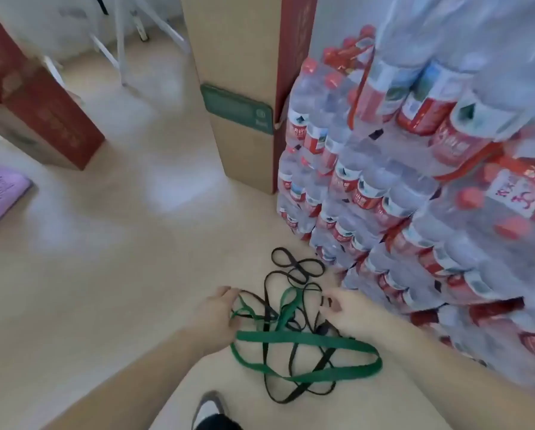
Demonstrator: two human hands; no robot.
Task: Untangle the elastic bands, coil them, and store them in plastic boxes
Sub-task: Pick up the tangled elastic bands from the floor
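Green and black flat elastic bands point(306, 337): lying tangled on the pale beige floor point(104, 274), near, stretching between both hands.
Left hand point(219, 316): fingers curling round green and black strands at the tangle's left edge.
Right hand point(348, 310): fingertips pinching a thin black strand at the tangle's right side.
Right side: shrink-wrapped packs of red-labelled water bottles point(415, 187) standing stacked.

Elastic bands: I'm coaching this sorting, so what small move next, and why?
Probably draw the hands apart a little: the left hand pinches the green band, the right hand the black bands, and these lie crossed in one tangle.
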